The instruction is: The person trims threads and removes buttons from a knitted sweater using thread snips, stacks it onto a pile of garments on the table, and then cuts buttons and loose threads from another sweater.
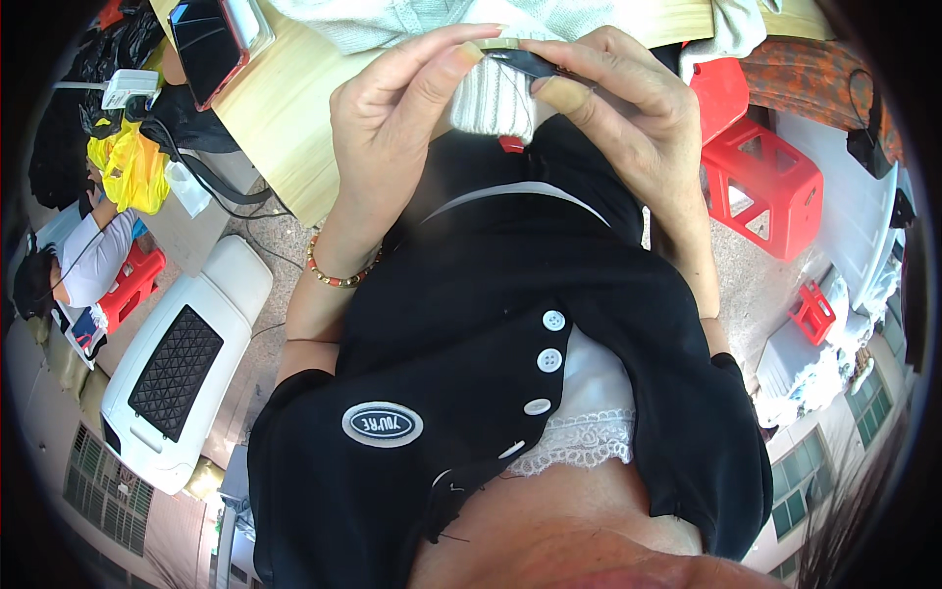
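Note:
Close to the table's near edge, both hands meet over a pale grey ribbed knit piece point(494, 106). My left hand point(392, 113) is closed, its thumb and fingers pinching the upper edge of the knit. Between the thumb and fingers of my right hand point(638, 118) is a small dark pointed tool point(525, 64), its tip reaching toward the left thumb; its exact kind is hard to make out. The ribbed part hangs below the fingertips, over my lap. More pale grey knitwear point(363, 25) lies on the table just beyond the hands.
On the wooden table point(294, 128), a phone point(209, 44) leans at the left. Red plastic stools point(770, 191) stand at the right. A yellow plastic bag point(128, 167), cables and a white padded seat-like object point(182, 363) are on the left, where another person point(98, 255) sits.

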Motion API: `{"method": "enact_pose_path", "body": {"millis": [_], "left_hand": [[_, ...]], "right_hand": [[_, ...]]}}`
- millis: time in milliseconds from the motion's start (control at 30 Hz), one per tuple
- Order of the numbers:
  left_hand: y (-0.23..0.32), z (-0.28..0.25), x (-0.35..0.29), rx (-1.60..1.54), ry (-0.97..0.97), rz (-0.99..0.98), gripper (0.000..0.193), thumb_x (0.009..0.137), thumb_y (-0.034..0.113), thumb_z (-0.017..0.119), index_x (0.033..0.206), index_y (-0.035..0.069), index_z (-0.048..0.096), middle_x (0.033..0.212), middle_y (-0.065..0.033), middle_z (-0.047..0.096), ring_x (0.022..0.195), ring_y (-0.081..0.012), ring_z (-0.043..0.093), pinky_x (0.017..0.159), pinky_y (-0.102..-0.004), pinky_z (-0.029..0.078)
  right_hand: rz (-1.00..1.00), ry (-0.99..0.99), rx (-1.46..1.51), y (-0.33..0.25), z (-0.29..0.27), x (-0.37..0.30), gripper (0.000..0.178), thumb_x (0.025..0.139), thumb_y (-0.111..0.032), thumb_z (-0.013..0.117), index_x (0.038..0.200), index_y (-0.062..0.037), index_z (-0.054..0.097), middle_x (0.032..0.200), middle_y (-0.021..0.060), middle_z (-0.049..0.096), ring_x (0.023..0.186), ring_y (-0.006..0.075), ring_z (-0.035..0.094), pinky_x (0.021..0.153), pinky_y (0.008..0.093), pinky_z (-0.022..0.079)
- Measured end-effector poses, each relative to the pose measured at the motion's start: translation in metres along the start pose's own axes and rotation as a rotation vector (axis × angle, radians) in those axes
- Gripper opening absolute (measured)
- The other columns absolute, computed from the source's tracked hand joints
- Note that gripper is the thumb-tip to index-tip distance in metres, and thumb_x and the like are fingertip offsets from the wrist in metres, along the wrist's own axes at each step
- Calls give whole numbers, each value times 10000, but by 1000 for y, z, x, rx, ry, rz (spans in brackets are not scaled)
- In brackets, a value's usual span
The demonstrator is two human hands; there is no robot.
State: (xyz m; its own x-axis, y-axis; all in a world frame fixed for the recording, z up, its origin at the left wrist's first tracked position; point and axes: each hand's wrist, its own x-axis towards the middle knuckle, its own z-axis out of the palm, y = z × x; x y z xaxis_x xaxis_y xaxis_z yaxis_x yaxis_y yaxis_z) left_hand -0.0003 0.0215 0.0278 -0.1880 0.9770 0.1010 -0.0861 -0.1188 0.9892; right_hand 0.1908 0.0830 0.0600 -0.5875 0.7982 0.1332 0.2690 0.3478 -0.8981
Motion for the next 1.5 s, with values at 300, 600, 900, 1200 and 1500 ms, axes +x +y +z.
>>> {"method": "enact_pose_path", "body": {"millis": [300, 600, 900, 1200, 1500], "left_hand": [[5, -2, -1, 79, -42, -47, 254, 962, 143, 569, 1138, -17, 659, 878, -6, 585, 779, -36, 485, 700, -189, 361], [5, 11, 9, -221, 60, -125, 245, 946, 129, 600, 1110, -41, 663, 975, -50, 688, 861, -59, 596, 789, -194, 460], [23, 24, 21, -129, -139, -156, 290, 936, 130, 588, 1169, -40, 620, 928, -41, 586, 888, -100, 565, 880, -272, 478], [41, 43, 52, 164, -427, -43, 196, 881, 109, 660, 1039, -6, 648, 1031, -77, 641, 939, -112, 586, 822, -241, 445], [40, 60, 48, -279, -425, -414, 228, 950, 103, 572, 1115, -51, 604, 994, -64, 662, 896, -76, 606, 779, -216, 473]], "right_hand": [[-134, 46, -191, -6, 2, 5, 311, 763, -10, 734, 1070, 17, 692, 813, 50, 597, 723, 119, 563, 630, 227, 438], [-139, 198, 73, 9, 5, -1, 367, 663, -82, 798, 1018, -65, 706, 776, 28, 594, 659, 96, 565, 554, 223, 448], [-82, 219, 183, 20, -14, -8, 267, 742, 62, 630, 1002, 15, 673, 856, 57, 675, 767, 95, 654, 680, 218, 519], [242, 101, 1243, 46, -53, -24, 209, 826, -51, 702, 1028, 3, 697, 645, -46, 511, 571, 58, 483, 505, 243, 404], [201, 368, 900, 74, -56, -40, 206, 897, -126, 631, 1050, 8, 659, 942, 10, 637, 930, 102, 565, 862, 265, 412]]}}
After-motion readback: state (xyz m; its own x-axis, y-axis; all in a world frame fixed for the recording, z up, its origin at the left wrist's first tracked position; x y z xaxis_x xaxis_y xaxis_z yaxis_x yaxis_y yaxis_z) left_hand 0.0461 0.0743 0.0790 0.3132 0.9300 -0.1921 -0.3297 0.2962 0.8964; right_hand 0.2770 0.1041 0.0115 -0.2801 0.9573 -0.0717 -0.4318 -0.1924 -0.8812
